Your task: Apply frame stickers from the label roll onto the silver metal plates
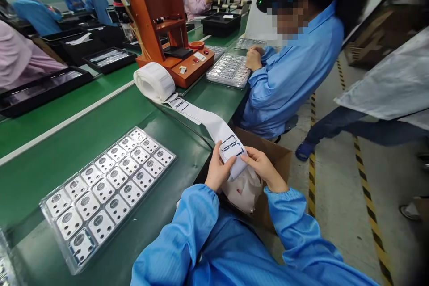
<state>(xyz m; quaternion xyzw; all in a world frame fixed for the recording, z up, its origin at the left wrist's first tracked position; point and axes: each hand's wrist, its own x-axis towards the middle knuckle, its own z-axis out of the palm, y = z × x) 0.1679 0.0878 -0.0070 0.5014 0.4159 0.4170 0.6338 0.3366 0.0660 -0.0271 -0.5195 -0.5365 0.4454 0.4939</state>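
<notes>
The fingers of the left hand [218, 170] and the right hand [264, 167] are closed on the free end of a white label strip [214, 127], pinching it from both sides just below a dark printed outline. The held end hangs over the front edge of the green worktop [100, 120], above an open cardboard box [279, 156] that contains crumpled white material. The strip runs back across the worktop to a white roll [153, 81], which lies just beside an orange press fixture [161, 22]. To the left of the hands, a clear tray of metal plates [107, 187] rests on the worktop. A co-worker in blue sits beyond, one hand [254, 58] at a similar tray [229, 70].
</notes>
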